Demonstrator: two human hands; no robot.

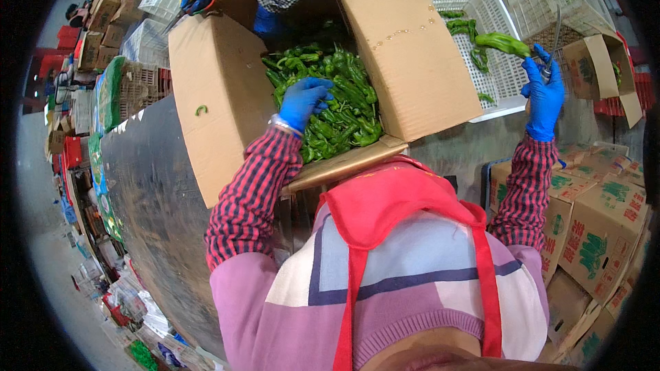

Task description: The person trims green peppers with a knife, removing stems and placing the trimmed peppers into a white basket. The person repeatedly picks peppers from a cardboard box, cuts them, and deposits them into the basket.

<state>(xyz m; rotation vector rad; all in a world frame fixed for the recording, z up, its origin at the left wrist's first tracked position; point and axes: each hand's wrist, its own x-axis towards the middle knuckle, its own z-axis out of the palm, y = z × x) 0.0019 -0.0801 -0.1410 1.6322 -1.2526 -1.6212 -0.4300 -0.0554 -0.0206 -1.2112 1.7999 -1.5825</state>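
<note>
Peppers (354, 82) in box (419, 62) (crate (505, 82) right)

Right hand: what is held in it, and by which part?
A green pepper, by its right end; also a metal tool, grip place unclear.

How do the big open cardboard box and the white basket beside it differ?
The cardboard box is brown with solid walls; the white basket has slotted mesh. The cardboard box holds a dense heap of green peppers; the white basket shows only a few. Both are open-topped.
</note>
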